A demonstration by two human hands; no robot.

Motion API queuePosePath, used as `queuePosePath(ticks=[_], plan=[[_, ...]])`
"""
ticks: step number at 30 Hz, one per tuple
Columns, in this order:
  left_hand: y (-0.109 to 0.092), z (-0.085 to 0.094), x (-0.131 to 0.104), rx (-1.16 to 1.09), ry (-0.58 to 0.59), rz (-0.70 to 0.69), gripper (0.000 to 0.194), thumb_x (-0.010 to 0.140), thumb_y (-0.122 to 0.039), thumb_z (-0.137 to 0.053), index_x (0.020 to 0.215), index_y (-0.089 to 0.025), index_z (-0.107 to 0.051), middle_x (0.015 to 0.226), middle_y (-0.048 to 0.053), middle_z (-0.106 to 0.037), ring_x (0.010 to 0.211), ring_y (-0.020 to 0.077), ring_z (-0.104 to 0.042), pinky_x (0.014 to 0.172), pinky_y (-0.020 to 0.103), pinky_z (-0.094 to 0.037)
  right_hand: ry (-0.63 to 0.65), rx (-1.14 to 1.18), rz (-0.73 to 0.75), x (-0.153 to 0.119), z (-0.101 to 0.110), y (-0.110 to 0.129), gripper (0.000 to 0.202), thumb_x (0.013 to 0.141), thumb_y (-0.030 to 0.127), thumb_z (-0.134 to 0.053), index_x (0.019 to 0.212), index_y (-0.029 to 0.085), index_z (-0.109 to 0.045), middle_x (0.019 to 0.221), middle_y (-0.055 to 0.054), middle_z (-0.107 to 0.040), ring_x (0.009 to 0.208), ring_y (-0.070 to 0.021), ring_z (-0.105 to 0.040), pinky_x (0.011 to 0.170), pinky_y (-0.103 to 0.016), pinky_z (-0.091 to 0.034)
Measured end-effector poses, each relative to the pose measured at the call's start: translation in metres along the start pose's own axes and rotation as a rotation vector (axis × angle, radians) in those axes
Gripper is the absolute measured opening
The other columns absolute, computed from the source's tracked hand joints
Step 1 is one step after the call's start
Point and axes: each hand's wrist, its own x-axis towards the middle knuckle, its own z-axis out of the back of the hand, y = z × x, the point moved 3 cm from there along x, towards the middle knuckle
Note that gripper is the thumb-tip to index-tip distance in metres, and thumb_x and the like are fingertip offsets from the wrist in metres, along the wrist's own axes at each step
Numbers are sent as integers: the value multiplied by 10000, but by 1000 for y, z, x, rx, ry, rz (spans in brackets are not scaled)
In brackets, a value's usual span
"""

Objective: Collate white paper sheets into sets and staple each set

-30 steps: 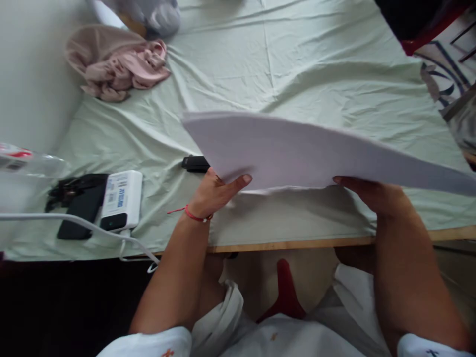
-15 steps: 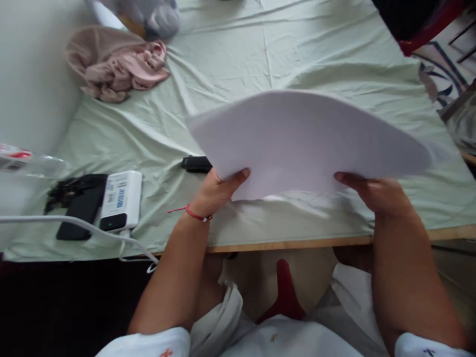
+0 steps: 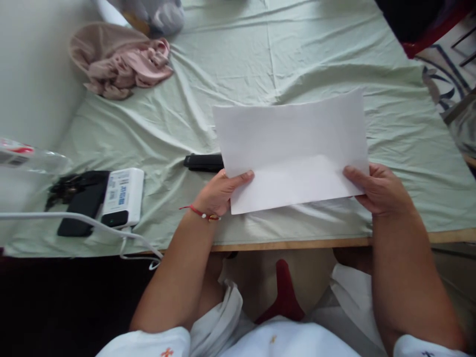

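Note:
White paper (image 3: pixel 293 144) spans the space between my hands, over the front part of the cloth-covered table; I cannot tell whether it is one sheet or a stack. My left hand (image 3: pixel 226 191) grips its left edge near the lower corner, thumb on top and fingers hidden beneath. At the lower right edge, my right hand (image 3: pixel 377 188) holds it the same way, with the thumb on top and some fingers showing below. A black object (image 3: pixel 203 162) lies just beyond my left hand, its right end covered by the paper.
Pink cloth (image 3: pixel 130 64) lies crumpled at the back left of the green tablecloth (image 3: pixel 230 54). On the left are a white power bank (image 3: pixel 124 196) with a cable, a black phone-like object (image 3: pixel 80 218) and a clear plastic package (image 3: pixel 33 156).
The paper was bowed and spread wide to the right; now it lies flatter, with its right edge close to my right hand. Both hands have shifted slightly.

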Motion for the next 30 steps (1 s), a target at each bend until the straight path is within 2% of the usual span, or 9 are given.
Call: queuePosePath(ticks=[4, 10, 13, 16, 19, 22, 25, 27, 30], plan=[[0, 0, -2, 41, 3, -19, 484, 663, -419, -950, 1053, -181, -787, 949, 107, -810, 965, 330, -768, 852, 454, -652, 1, -86, -50, 2, 0, -2, 390, 515, 372, -1014, 710, 150, -760, 756, -40, -736, 576, -119, -610, 422, -202, -498], [-2, -1, -3, 51, 71, -33, 399, 686, -471, -919, 877, -155, -768, 865, 104, -794, 894, 290, -764, 826, 425, -630, -164, -5, 83, 7, 0, -2, 409, 510, 369, -1002, 756, 181, -735, 792, -21, -742, 603, -136, -629, 462, -237, -542], [-2, -1, -2, 53, 82, -71, 370, 672, -454, -927, 826, -166, -753, 835, 76, -777, 851, 255, -752, 793, 389, -617, -159, -31, 132, 9, -2, -2, 394, 540, 389, -987, 752, 182, -727, 767, -14, -723, 594, -127, -617, 486, -242, -559], [-4, 1, -1, 120, 32, -131, 393, 635, -478, -944, 771, -180, -727, 754, 28, -729, 664, 178, -672, 587, 298, -564, -101, -226, 146, 9, -2, -1, 331, 650, 411, -938, 716, 168, -722, 664, -6, -662, 530, -113, -570, 438, -225, -530], [-8, 2, -6, 198, 12, -143, 440, 638, -525, -942, 677, -182, -670, 589, -31, -590, 441, 83, -471, 372, 220, -372, -53, -354, 130, 4, -2, 4, 388, 695, 458, -920, 639, 166, -670, 539, 20, -553, 408, -83, -464, 314, -197, -395], [-15, 1, -13, 149, 59, -118, 492, 636, -577, -940, 697, -175, -664, 571, -46, -558, 373, 27, -335, 324, 198, -270, -72, -270, 106, -4, -4, 14, 529, 587, 527, -975, 540, 175, -583, 471, 44, -458, 342, -53, -372, 253, -181, -276], [-20, 1, -18, 106, 92, -89, 509, 616, -580, -952, 745, -175, -672, 609, -38, -598, 363, 5, -305, 318, 185, -260, -100, -171, 72, -8, -8, 19, 572, 451, 541, -1020, 537, 176, -589, 488, 44, -482, 335, -44, -369, 239, -172, -262], [-22, 3, -19, 128, 64, -101, 480, 614, -515, -965, 727, -174, -648, 585, -44, -579, 359, 7, -328, 310, 176, -233, -128, -142, 53, -7, -9, 18, 574, 404, 531, -1033, 560, 172, -612, 510, 40, -512, 342, -41, -381, 239, -162, -270], [-22, 9, -19, 167, -31, -137, 387, 628, -365, -953, 781, -171, -655, 570, -55, -580, 348, 16, -353, 313, 176, -231, -179, -120, 65, 1, -7, 11, 571, 401, 514, -1036, 596, 170, -625, 531, 41, -536, 352, -42, -407, 251, -152, -304]])
